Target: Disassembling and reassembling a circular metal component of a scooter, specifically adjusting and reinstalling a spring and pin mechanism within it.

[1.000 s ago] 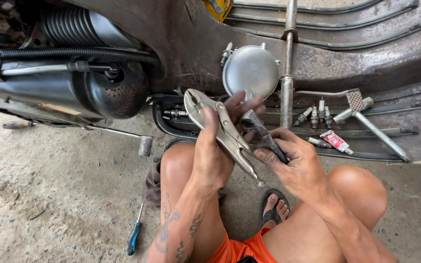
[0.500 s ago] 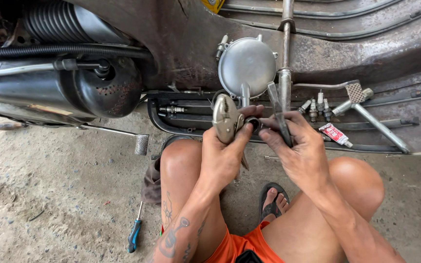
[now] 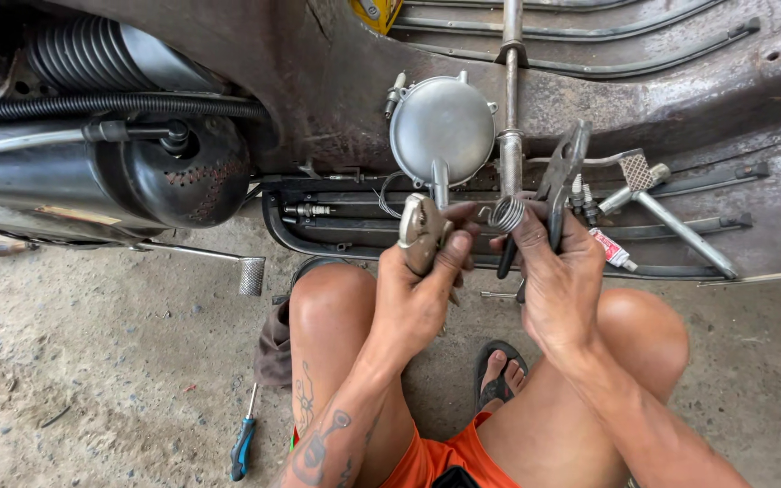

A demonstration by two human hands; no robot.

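Observation:
My left hand (image 3: 424,280) grips silver locking pliers (image 3: 421,232), jaws pointing up toward the scooter. My right hand (image 3: 555,280) holds dark pliers (image 3: 560,176) with black handles, tips raised. Between the two hands sits a coiled metal spring (image 3: 505,213), pinched by fingers of both hands; which tool bites it I cannot tell. Both hands hover above my bare knees, just in front of the scooter's floor rail (image 3: 336,246).
A round silver cover (image 3: 442,126) and a vertical metal rod (image 3: 510,99) sit right behind the hands. A kick lever (image 3: 653,194), small bolts and a tube (image 3: 611,248) lie right. A black engine shroud (image 3: 110,176) is left. A blue screwdriver (image 3: 244,443) lies on the concrete.
Both hands rose toward the scooter. The locking pliers turned from slanted to upright, the dark pliers swung up to the right, and the spring now shows between the hands.

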